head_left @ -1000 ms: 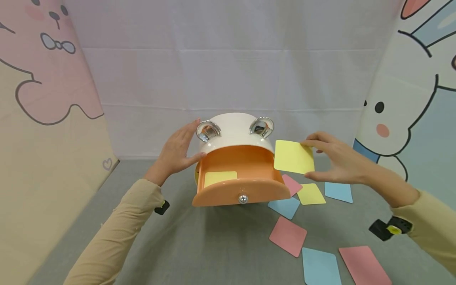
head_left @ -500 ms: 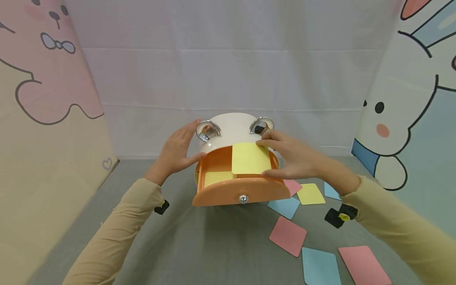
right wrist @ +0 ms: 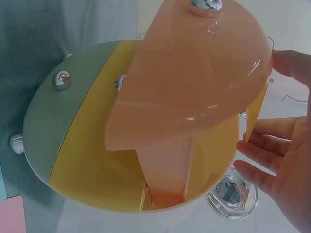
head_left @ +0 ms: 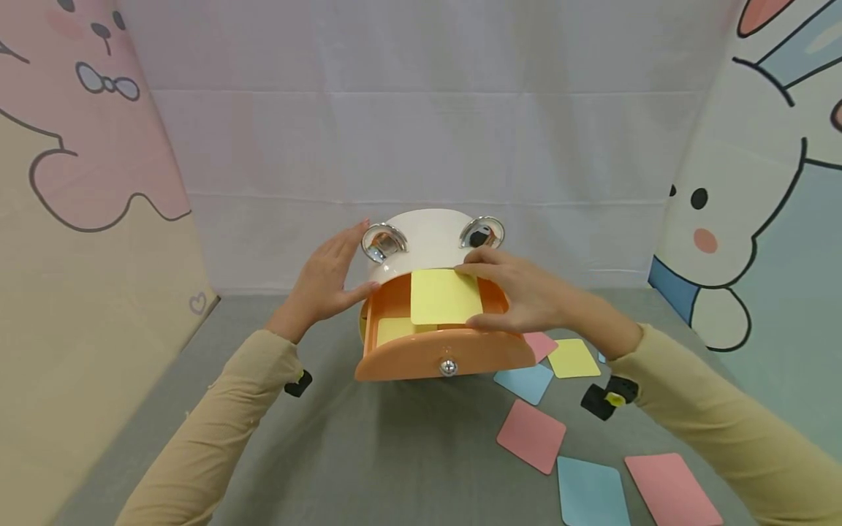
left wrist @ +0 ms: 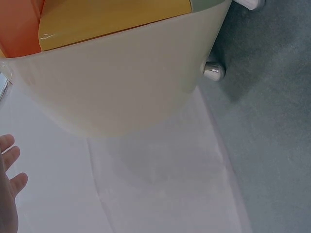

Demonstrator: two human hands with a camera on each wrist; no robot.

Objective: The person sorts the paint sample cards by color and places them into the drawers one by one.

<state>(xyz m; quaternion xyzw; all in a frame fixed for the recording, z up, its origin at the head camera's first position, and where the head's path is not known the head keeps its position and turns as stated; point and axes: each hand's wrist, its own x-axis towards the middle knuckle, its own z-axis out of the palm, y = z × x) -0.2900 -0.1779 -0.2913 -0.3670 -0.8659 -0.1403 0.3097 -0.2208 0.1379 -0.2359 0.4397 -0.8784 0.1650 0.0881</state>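
A white dome-topped cabinet [head_left: 430, 239] stands with its orange drawer [head_left: 401, 360] pulled out. My right hand [head_left: 529, 294] pinches a yellow card [head_left: 446, 296] by its right side, above the drawer's opening. In the right wrist view, just an edge of this yellow card [right wrist: 255, 112] shows past the drawer front. A second yellow card [head_left: 393, 330] lies inside the drawer at the left, partly covered by the drawer front. My left hand [head_left: 325, 279] is at the cabinet's left side, fingers extended near one chrome ring, thumb at the drawer's upper left corner.
To the right on the grey cloth lie pink [head_left: 531, 437], blue [head_left: 593, 491] and yellow cards [head_left: 574, 358]. Below the orange drawer the cabinet has yellow [right wrist: 92, 160] and green fronts [right wrist: 43, 126] with chrome knobs. A white cloth wall [head_left: 421, 131] rises behind.
My right hand has carried the yellow card leftward from beside the cabinet to over the open drawer, lowering it slightly in the last half second. The left hand has stayed put.
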